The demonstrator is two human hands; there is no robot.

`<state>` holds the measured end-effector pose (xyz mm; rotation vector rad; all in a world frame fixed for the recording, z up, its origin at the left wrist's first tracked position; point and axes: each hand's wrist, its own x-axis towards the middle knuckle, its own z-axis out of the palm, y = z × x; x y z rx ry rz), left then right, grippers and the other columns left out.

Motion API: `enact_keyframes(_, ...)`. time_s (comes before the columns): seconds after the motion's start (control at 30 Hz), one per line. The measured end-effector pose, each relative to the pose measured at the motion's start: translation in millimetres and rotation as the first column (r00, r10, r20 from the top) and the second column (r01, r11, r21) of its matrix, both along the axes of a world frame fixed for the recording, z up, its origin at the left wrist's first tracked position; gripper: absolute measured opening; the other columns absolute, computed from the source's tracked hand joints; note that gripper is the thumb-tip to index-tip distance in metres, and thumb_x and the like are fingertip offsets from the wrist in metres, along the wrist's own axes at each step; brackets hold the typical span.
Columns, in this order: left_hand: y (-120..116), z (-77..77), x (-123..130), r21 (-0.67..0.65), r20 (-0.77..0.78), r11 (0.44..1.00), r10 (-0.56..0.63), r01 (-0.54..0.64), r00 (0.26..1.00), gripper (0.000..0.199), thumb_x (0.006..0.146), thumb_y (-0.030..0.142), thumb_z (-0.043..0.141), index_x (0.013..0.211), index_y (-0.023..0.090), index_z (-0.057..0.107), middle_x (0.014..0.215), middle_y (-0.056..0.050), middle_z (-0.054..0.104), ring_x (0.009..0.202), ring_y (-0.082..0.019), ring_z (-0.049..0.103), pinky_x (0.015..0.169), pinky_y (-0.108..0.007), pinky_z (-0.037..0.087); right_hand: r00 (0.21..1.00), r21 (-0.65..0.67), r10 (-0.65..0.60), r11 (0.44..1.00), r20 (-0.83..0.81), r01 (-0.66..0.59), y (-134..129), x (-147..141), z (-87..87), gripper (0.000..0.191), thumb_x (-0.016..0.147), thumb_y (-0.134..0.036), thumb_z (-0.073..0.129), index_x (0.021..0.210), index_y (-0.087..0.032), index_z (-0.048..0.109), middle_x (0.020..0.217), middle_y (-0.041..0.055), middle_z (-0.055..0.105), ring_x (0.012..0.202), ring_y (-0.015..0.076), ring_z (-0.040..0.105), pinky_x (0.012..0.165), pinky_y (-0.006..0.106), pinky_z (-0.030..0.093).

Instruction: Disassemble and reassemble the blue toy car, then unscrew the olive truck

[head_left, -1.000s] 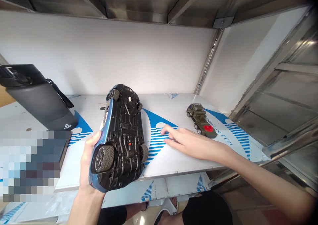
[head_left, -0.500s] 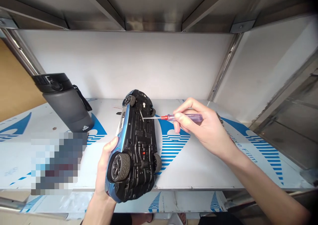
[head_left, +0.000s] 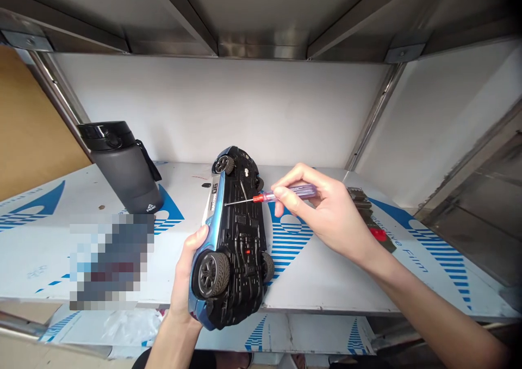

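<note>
Toy sports car (head_left: 238,222) held belly-up under a screwdriver

Nearest the camera, the left hand (head_left: 185,274) supports the car from below, its fingers closed around the blue side of the body. The car is tilted with its black chassis facing up and a rubber-tyred wheel (head_left: 212,274) toward the person. Gripping the edge leaves the underside uncovered and within reach of the other hand.

The right hand (head_left: 322,217) pinches a purple-handled screwdriver (head_left: 289,193) between thumb and fingertips, much like a pen, a hold that appears suited to fine control. Its thin shaft crosses above the car's chassis; whether the tip touches anything cannot be told.

Beneath the car lies a stainless steel shelf (head_left: 326,287) covered in blue-printed protective film, though it is unclear whether the car rests on it. Left of the car stands a dark grey water bottle (head_left: 124,173). Right of the car, partly hidden behind the right hand, lies an olive toy military truck (head_left: 367,208). Beyond the car rises a white wall panel (head_left: 220,108).
</note>
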<state>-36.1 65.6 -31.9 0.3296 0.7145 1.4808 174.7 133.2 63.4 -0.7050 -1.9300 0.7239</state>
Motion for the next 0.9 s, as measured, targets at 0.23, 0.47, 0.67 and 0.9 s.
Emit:
enact_keyframes(0.23, -1, -4.7, -2, -0.009, -0.017, 1.0, 0.016, -0.016, 1.0, 0.041, 0.081, 0.048, 0.085, 0.11, 0.02, 0.082, 0.098, -0.009, 0.084, 0.101, -0.042, 0.081, 0.083, -0.049, 0.07, 0.992, 0.085, -0.041, 0.996, 0.12, 0.031, -4, 3, 13.7, 0.02, 0.105, -0.038, 0.066, 0.093, -0.023, 0.069, 0.079, -0.0022, 0.071, 0.075, 0.0137, 0.067, 0.074, 0.029, 0.053)
enact_keyframes(0.47, -3, -3.7, -2, -0.038, -0.021, 0.999, 0.012, -0.013, 1.0, 0.045, 0.079, 0.048, 0.087, 0.112, 0.017, 0.081, 0.097, -0.011, 0.084, 0.096, -0.041, 0.082, 0.083, -0.048, 0.07, 0.994, 0.067, -0.043, 0.997, 0.105, 0.036, -1, -3, 19.8, 0.033, 0.11, -0.048, 0.056, 0.093, -0.022, 0.066, 0.067, -0.0051, 0.056, 0.062, 0.0112, 0.052, 0.063, 0.029, 0.041)
enact_keyframes(0.67, -2, -5.6, -3, -0.016, -0.01, 1.0, -0.008, 0.008, 1.0, 0.05, 0.079, 0.049, 0.087, 0.115, 0.015, 0.081, 0.107, -0.014, 0.084, 0.099, -0.042, 0.081, 0.083, -0.047, 0.07, 0.981, 0.138, -0.017, 0.99, 0.192, -0.01, 4, -1, 30.1, 0.027, 0.111, -0.042, 0.057, 0.094, -0.023, 0.066, 0.068, -0.0056, 0.058, 0.061, 0.01, 0.052, 0.061, 0.027, 0.041)
enact_keyframes(0.9, -1, -13.4, -10, -0.059, -0.002, 0.998, -0.009, 0.009, 1.0, 0.052, 0.08, 0.051, 0.086, 0.118, 0.017, 0.081, 0.105, -0.01, 0.085, 0.104, -0.041, 0.08, 0.094, -0.048, 0.066, 0.952, 0.256, 0.111, 0.948, 0.286, -0.188, 15, 2, 45.4, 0.014, 0.11, -0.032, 0.057, 0.107, -0.022, 0.066, 0.08, -0.0035, 0.063, 0.065, 0.0105, 0.054, 0.061, 0.027, 0.042)
